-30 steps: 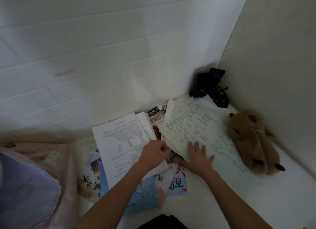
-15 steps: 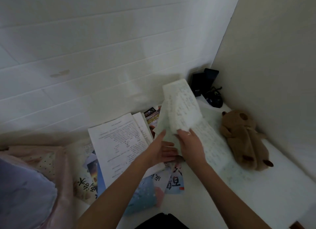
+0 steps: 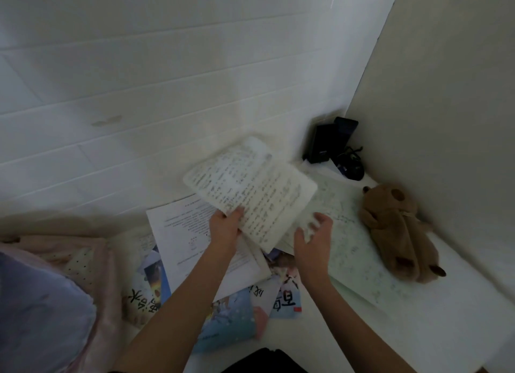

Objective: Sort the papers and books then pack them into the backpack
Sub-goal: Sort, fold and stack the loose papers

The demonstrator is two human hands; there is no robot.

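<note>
The left hand (image 3: 225, 227) pinches the lower left edge of a handwritten sheet (image 3: 250, 194), thumb on top, and holds it up off the pile, tilted, its far end toward 12 o'clock. The sheet is blurred. The right hand (image 3: 313, 241) is just beside the sheet's lower right edge at 3 o'clock from the left hand, fingers loosely spread and blurred; whether they touch the paper I cannot tell.

Under the raised sheet lies a printed page (image 3: 184, 233), flat on the white surface (image 3: 418, 317), reaching toward 9 o'clock from the left hand. At 3 o'clock from the right hand a large pale sheet (image 3: 351, 233) with faint writing lies flat, running down toward 5 o'clock. Books (image 3: 231, 317) with coloured covers lie under the papers at 6 o'clock from the hands, partly covered by the forearms.

A brown plush toy (image 3: 398, 233) lies at 3 o'clock, just beside the large sheet, against the right wall. Black devices (image 3: 328, 144) with a cable stand in the corner at 1 o'clock. A pink and blue cloth bundle (image 3: 50, 303) sits at 8 o'clock; I cannot tell whether it is the backpack.
</note>
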